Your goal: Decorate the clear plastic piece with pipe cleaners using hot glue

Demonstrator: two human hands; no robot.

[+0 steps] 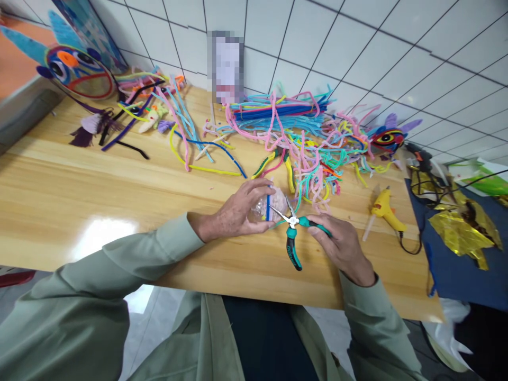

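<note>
My left hand [238, 211] is closed around a small clear glittery ball-shaped object [265, 207] with a blue pipe cleaner strip [268, 207] across it, held just above the wooden table [79, 190]. My right hand [341, 244] grips green-handled needle-nose pliers [292, 233]. The pliers' open jaws point left at the object, close to the blue strip. Both sleeves are pale green.
A big tangle of coloured pipe cleaners [301, 137] lies behind my hands. A yellow glue gun [384, 209] with its cord lies to the right. Pipe-cleaner mask figures sit at the far left [75, 69] and right [387, 138]. Gold foil [460, 227] lies on a blue sheet.
</note>
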